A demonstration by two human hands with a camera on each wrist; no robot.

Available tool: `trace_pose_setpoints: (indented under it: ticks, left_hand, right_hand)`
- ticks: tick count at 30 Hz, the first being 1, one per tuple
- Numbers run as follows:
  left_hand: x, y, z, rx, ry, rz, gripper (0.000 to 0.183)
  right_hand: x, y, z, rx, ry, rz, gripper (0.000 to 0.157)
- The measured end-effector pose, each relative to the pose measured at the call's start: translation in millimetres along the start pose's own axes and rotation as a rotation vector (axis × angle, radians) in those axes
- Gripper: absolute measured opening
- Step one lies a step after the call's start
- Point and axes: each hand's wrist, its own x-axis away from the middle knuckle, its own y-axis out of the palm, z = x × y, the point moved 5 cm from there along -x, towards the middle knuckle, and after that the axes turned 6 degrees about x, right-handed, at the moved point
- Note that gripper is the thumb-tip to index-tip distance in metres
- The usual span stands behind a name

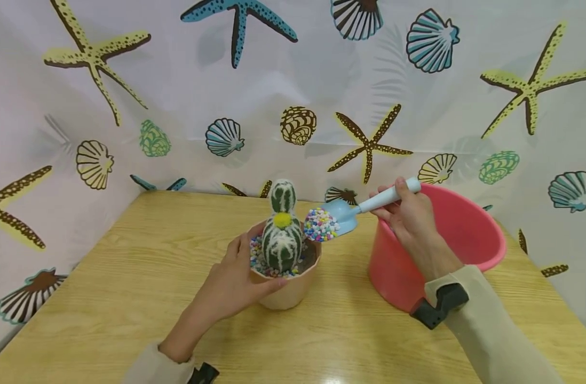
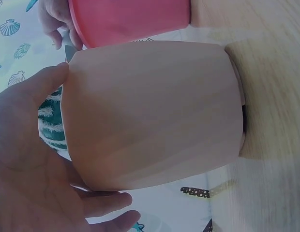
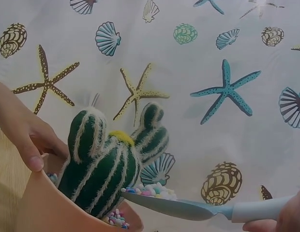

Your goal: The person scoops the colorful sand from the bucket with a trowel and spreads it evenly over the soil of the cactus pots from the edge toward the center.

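Observation:
A green cactus (image 1: 282,246) with white fuzzy stripes and a yellow flower stands in a peach flowerpot (image 1: 288,295), among small coloured pebbles (image 3: 116,219). My left hand (image 1: 232,282) grips the pot by its rim, thumb at the near side and fingers round the left side. With my right hand (image 1: 410,218) I hold a light blue hand trowel (image 1: 384,200) by its handle. Its blade carries a heap of multicoloured pebbles (image 1: 321,224) beside the cactus, over the pot's right rim. Bare dark soil (image 1: 309,255) shows at the pot's right inside.
A tall pink bucket (image 1: 398,272) stands right of the pot, under my right forearm; its contents are hidden. Everything rests on a wood-grain table (image 1: 168,250). Behind hangs a white cloth (image 1: 264,96) printed with starfish and shells.

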Motion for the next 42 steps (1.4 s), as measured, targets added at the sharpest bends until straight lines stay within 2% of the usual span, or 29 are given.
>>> trace_pose_setpoints:
  ticks: [6, 17, 25, 32, 37, 42]
  left_hand:
    - [0.2, -1.5, -0.3, 0.006, -0.009, -0.008, 0.103]
    - [0.4, -4.4, -0.5, 0.021, -0.006, -0.036, 0.103]
    - [0.7, -8.0, -2.3, 0.081, 0.016, -0.066, 0.095]
    - [0.7, -9.1, -2.4, 0.121, 0.023, -0.084, 0.094]
    - [1.1, -10.1, -1.4, 0.143, 0.036, -0.089, 0.094]
    - [1.0, -10.4, -0.2, 0.157, 0.037, -0.094, 0.093]
  right_hand:
    - [-1, 4.8, -1, 0.039, -0.008, -0.025, 0.027]
    - [-1, 8.5, -1, 0.129, -0.038, -0.026, 0.022]
    - [-3, 10.2, 0, 0.141, -0.054, -0.039, 0.019]
    - [0, 9.8, 0, 0.194, -0.076, -0.052, 0.017]
    - [2, 9.2, -1, 0.188, -0.070, -0.043, 0.016]
    - [3, 9.8, -4, 0.189, -0.087, -0.068, 0.018]
